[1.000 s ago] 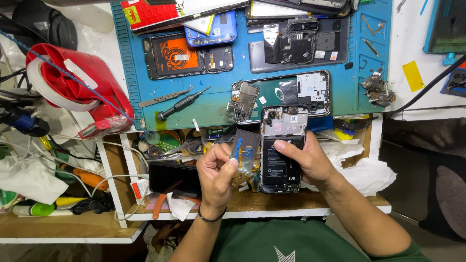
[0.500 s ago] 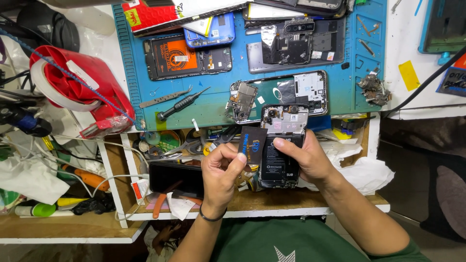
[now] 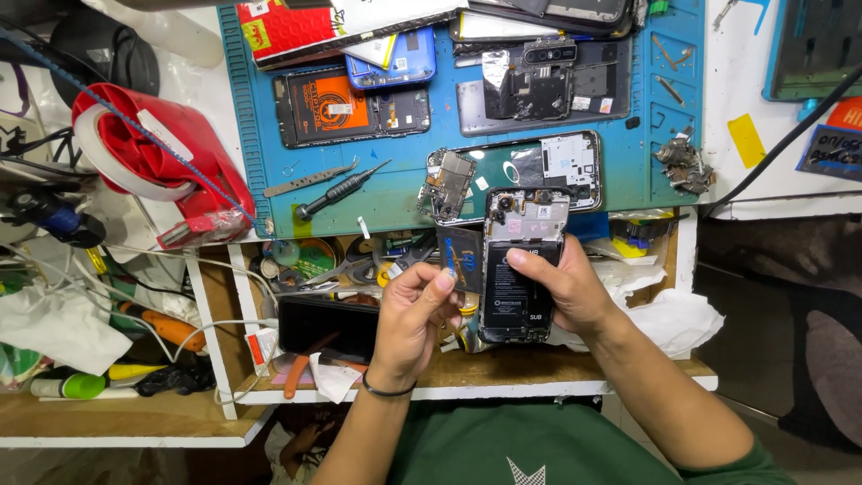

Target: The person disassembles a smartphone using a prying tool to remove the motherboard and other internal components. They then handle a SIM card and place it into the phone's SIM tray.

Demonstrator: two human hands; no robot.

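The right hand (image 3: 561, 287) grips an opened smartphone (image 3: 521, 269), back cover off and battery showing, held upright over the wooden shelf (image 3: 539, 370) just below the near edge of the blue repair mat (image 3: 395, 193). The left hand (image 3: 411, 323) pinches a thin dark plastic card (image 3: 461, 256) against the phone's left edge. A black screwdriver (image 3: 343, 190) and tweezers (image 3: 310, 180) lie on the mat's near-left part.

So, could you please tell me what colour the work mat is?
The work mat is teal blue, clearest in the head view.
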